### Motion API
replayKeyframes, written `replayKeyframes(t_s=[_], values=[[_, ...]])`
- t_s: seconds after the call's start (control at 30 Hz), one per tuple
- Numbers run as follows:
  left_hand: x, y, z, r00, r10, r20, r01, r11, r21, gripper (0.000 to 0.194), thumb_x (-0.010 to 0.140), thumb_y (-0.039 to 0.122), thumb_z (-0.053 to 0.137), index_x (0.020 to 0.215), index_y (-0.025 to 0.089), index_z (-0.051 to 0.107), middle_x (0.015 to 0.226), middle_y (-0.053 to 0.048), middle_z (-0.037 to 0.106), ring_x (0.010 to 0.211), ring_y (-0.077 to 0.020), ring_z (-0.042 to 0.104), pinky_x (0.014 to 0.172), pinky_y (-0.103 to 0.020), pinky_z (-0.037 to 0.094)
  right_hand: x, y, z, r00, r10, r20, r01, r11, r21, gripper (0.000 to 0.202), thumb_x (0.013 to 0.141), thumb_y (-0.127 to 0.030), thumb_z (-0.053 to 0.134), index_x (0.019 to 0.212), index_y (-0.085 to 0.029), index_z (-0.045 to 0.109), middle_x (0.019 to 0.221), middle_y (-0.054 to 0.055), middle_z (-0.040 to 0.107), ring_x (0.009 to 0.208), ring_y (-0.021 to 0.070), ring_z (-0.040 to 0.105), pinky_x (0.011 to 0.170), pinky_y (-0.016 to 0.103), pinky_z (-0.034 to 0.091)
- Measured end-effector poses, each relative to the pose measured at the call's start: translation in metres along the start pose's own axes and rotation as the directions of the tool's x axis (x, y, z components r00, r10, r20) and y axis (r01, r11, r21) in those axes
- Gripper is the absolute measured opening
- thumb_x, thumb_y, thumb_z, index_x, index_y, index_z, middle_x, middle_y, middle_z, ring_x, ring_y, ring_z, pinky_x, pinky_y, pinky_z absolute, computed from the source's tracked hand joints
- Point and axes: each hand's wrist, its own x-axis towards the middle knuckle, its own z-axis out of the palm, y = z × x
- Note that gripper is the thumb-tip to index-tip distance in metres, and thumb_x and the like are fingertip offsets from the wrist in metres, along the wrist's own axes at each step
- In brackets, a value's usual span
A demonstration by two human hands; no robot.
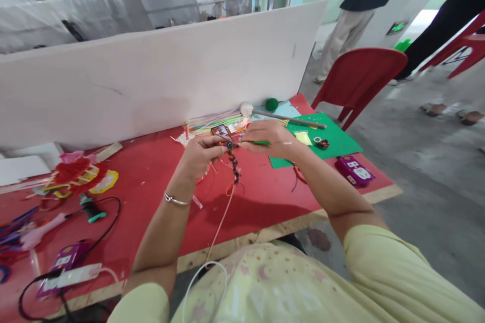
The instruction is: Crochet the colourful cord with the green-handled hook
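My left hand point(200, 157) pinches the upper end of a narrow crocheted strip point(235, 167) in dark and orange yarn, which hangs down over the red table. Between the fingers of my right hand point(273, 137) is a crochet hook with a green handle point(260, 143), its thin end pointing left to the top of the strip. Fingers hide part of where hook and strip meet. From below the strip a pale orange yarn strand point(221, 222) runs over the table edge to my lap. Just behind my hands lies a phone point(220, 131) with a lit screen.
A green board point(341, 142) bears a small yellow packet point(303, 138) and a dark round piece point(322, 143). Nearby are a purple box point(355, 170) and a grey stick point(299, 120). Left lie a glue gun point(47, 229) and a power strip point(79, 276). A white panel point(151, 81) stands behind.
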Motion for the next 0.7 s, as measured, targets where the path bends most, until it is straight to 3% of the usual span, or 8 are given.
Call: replayKeyframes(t_s=[0.07, 0.13, 0.2, 0.27, 0.43, 0.57, 0.7], values=[[0.001, -0.003, 0.007, 0.994, 0.036, -0.105, -0.047, 0.993, -0.109, 0.025, 0.06, 0.018, 0.088, 0.084, 0.016, 0.085, 0.063, -0.001, 0.067, 0.047, -0.0063, 0.048, 0.045, -0.021, 0.035, -0.01, -0.012, 0.014, 0.997, -0.042, -0.066, 0.027, 0.976, -0.216, 0.023, 0.103, -0.036, 0.062, 0.106, -0.02, 0.077, 0.092, 0.007, 0.078, 0.083, 0.0166, 0.071, 0.077, 0.031, 0.057], [0.001, -0.005, 0.015, 0.982, 0.033, -0.185, -0.074, 0.972, -0.222, 0.022, 0.057, 0.017, 0.088, 0.078, 0.016, 0.084, 0.062, -0.001, 0.067, 0.048, -0.0062, 0.05, 0.045, -0.02, 0.035, -0.02, -0.022, 0.03, 0.984, -0.028, -0.179, -0.042, 0.927, -0.373, 0.022, 0.1, -0.034, 0.066, 0.112, -0.02, 0.077, 0.095, 0.007, 0.08, 0.085, 0.0182, 0.072, 0.076, 0.031, 0.058], [-0.001, -0.006, 0.021, 0.982, -0.017, -0.188, -0.043, 0.949, -0.313, 0.023, 0.054, 0.016, 0.089, 0.076, 0.016, 0.083, 0.061, -0.001, 0.067, 0.05, -0.0066, 0.053, 0.046, -0.019, 0.037, -0.028, -0.027, 0.043, 0.96, -0.041, -0.278, -0.081, 0.907, -0.414, 0.022, 0.097, -0.032, 0.07, 0.114, -0.019, 0.076, 0.096, 0.008, 0.081, 0.086, 0.0196, 0.074, 0.078, 0.032, 0.06], [-0.002, -0.006, 0.021, 0.991, -0.08, -0.111, 0.036, 0.936, -0.351, 0.024, 0.053, 0.015, 0.09, 0.076, 0.016, 0.082, 0.062, -0.002, 0.068, 0.052, -0.0075, 0.055, 0.048, -0.019, 0.039, -0.03, -0.025, 0.049, 0.946, -0.048, -0.32, -0.071, 0.935, -0.349, 0.021, 0.096, -0.032, 0.072, 0.113, -0.02, 0.077, 0.096, 0.007, 0.082, 0.087, 0.0201, 0.074, 0.079, 0.033, 0.062], [-0.002, -0.001, 0.004, 0.991, -0.119, 0.057, 0.127, 0.975, -0.183, 0.026, 0.052, 0.016, 0.087, 0.078, 0.013, 0.083, 0.058, -0.001, 0.065, 0.047, -0.0072, 0.049, 0.046, -0.021, 0.036, -0.021, -0.007, 0.037, 0.982, 0.006, -0.189, -0.005, 1.0, 0.007, 0.015, 0.096, -0.035, 0.071, 0.103, -0.025, 0.08, 0.094, 0.006, 0.083, 0.083, 0.0207, 0.074, 0.08, 0.039, 0.061], [0.002, 0.0, -0.006, 0.984, -0.137, 0.11, 0.139, 0.99, -0.01, 0.023, 0.055, 0.016, 0.081, 0.078, 0.013, 0.083, 0.052, 0.0, 0.06, 0.047, -0.0077, 0.045, 0.047, -0.023, 0.033, -0.013, -0.004, 0.018, 0.998, -0.002, -0.057, 0.008, 0.993, 0.117, 0.014, 0.095, -0.035, 0.071, 0.1, -0.028, 0.081, 0.09, 0.006, 0.082, 0.083, 0.0214, 0.073, 0.08, 0.039, 0.059], [0.005, 0.0, -0.009, 0.979, -0.13, 0.155, 0.11, 0.985, 0.136, 0.022, 0.059, 0.015, 0.075, 0.078, 0.015, 0.084, 0.058, -0.001, 0.065, 0.052, -0.0094, 0.047, 0.051, -0.023, 0.034, -0.006, -0.012, 0.001, 0.998, 0.002, 0.062, -0.013, 0.985, 0.174, 0.017, 0.096, -0.036, 0.069, 0.09, -0.027, 0.081, 0.084, 0.006, 0.078, 0.079, 0.0199, 0.069, 0.078, 0.037, 0.055]])
